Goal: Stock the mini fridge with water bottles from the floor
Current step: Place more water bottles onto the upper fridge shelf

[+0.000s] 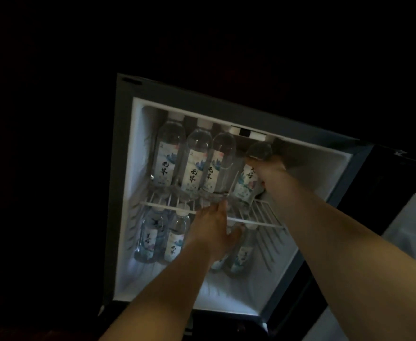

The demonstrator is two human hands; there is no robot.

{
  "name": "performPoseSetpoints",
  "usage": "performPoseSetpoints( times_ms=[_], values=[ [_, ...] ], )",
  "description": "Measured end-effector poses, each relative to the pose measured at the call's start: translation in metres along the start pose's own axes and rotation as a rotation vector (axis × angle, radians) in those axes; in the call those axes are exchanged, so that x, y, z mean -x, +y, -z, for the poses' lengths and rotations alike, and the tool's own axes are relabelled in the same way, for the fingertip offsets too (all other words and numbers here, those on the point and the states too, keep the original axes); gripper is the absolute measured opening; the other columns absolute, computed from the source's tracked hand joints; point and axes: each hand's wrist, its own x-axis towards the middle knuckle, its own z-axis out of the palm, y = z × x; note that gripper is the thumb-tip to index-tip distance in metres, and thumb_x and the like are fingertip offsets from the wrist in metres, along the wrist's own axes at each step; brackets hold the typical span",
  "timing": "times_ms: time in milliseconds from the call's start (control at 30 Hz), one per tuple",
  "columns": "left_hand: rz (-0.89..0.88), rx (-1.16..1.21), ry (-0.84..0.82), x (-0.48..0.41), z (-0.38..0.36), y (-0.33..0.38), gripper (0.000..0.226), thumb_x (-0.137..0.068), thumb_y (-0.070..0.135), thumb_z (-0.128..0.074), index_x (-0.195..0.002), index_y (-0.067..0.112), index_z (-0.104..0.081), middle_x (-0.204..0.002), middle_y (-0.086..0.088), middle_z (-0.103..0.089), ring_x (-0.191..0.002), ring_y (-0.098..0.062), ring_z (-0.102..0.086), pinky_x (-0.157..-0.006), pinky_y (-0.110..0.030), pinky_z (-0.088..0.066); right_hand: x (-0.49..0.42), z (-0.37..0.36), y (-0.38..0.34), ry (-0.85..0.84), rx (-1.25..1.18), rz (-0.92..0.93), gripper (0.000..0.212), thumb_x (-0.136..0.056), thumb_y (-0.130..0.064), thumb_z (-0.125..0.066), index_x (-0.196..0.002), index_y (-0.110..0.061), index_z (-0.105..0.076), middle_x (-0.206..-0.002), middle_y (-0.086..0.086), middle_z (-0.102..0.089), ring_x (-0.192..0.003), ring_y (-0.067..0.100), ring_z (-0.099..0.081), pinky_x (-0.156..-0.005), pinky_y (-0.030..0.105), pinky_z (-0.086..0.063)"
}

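The mini fridge [122, 193] stands open and lit in a dark room. Three clear water bottles [194, 163] with white labels stand side by side on the left of its wire shelf [263, 215]. My right hand [269, 169] is shut on a fourth bottle [247, 179], which it holds upright on the shelf to the right of them. My left hand [213, 230] rests at the shelf's front edge, fingers together against the bottles' bases; what it holds is unclear. Several more bottles [175, 239] stand on the fridge floor below, some hidden behind my left hand.
The fridge door [386, 173] hangs open to the right, dark. A pale surface [408, 232] shows at the far right. The right part of the wire shelf holds nothing. Everything outside the fridge is black.
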Motion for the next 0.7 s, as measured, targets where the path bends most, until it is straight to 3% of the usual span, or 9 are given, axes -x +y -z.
performPoseSetpoints(
  times_ms=[100,200,467,600,700],
  values=[
    [0.006,-0.016,-0.003,-0.003,-0.002,-0.002,0.075,-0.087,0.050,-0.052,-0.146,0.016,-0.020,-0.144,-0.006,-0.040,-0.133,-0.026,-0.036,-0.113,-0.037,-0.029,-0.002,-0.005,0.000,-0.043,-0.028,0.044,0.057,-0.087,-0.031,-0.065,-0.132,-0.002,-0.047,-0.137,0.015,-0.052,-0.127,0.030,-0.049,-0.105,0.030,-0.042],
    [0.011,-0.010,-0.001,-0.003,-0.002,-0.002,0.074,-0.087,0.048,-0.054,-0.146,0.015,-0.023,-0.145,-0.006,-0.039,-0.134,-0.025,-0.035,-0.113,-0.036,-0.027,0.002,-0.010,0.001,-0.021,-0.028,0.134,0.053,-0.085,-0.028,-0.068,-0.129,-0.005,-0.049,-0.135,0.010,-0.055,-0.125,0.025,-0.050,-0.084,0.017,-0.040],
    [0.016,0.042,-0.014,0.001,0.007,-0.001,0.061,-0.088,0.042,-0.056,-0.139,0.014,-0.038,-0.137,-0.005,-0.048,-0.128,-0.025,-0.042,-0.107,-0.034,-0.034,0.007,-0.015,0.009,0.054,0.144,0.205,0.062,-0.081,-0.036,-0.070,-0.131,-0.008,-0.046,-0.134,0.012,-0.056,-0.122,0.029,-0.054,-0.084,0.026,-0.041],
    [0.034,0.190,-0.026,0.008,0.016,0.002,0.049,-0.092,0.032,-0.054,-0.136,0.013,-0.043,-0.132,-0.005,-0.050,-0.120,-0.024,-0.050,-0.102,-0.032,-0.041,0.011,-0.014,0.010,0.018,0.240,0.217,0.053,-0.083,-0.034,-0.068,-0.127,-0.010,-0.050,-0.131,0.011,-0.057,-0.118,0.026,-0.056,-0.078,0.024,-0.038],
    [0.018,0.283,0.056,0.020,0.018,-0.002,0.041,-0.093,0.019,-0.053,-0.133,0.011,-0.046,-0.130,-0.007,-0.053,-0.114,-0.021,-0.054,-0.096,-0.021,-0.042,0.017,-0.013,0.016,-0.001,0.227,0.237,0.050,-0.083,-0.029,-0.069,-0.126,-0.011,-0.051,-0.129,0.011,-0.059,-0.116,0.027,-0.057,-0.078,0.025,-0.040]
  ],
)
